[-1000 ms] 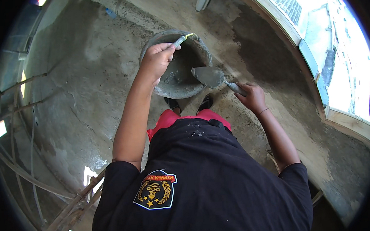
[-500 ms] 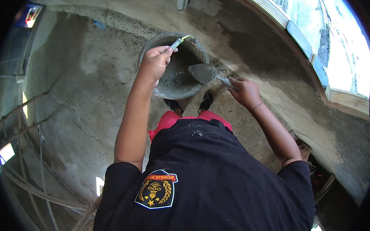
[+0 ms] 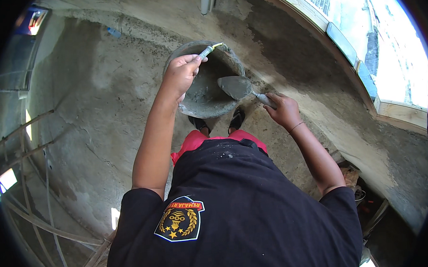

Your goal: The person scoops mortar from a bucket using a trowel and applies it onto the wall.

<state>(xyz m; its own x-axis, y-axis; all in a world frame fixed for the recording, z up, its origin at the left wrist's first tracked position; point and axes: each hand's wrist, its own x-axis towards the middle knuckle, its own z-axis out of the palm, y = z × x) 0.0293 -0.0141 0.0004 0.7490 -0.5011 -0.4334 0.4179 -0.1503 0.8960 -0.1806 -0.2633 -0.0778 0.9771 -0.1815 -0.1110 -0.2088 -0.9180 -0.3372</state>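
My left hand (image 3: 180, 74) is closed round the handle of a grey-handled tool (image 3: 206, 52) with a thin, bent yellow neck, held over the rim of a round grey tub (image 3: 207, 109). The far end of this tool cannot be made out. My right hand (image 3: 283, 110) grips a trowel (image 3: 236, 87) by its grey, mortar-smeared handle. The trowel's broad blade reaches over the tub's right side, its tip pointing left. Wet grey mortar coats the inside of the tub, partly hidden by my left hand and the blade.
My feet (image 3: 236, 119) stand just on the near side of the tub. A wooden-framed opening (image 3: 401, 112) lets in bright light at the right. Thin poles (image 3: 25, 126) run along the left. A small plastic bottle (image 3: 114, 32) lies at the far left.
The view has shifted slightly, so the tub sits a little lower and to the right. My right hand and trowel have dipped slightly. Both hands keep their grips.
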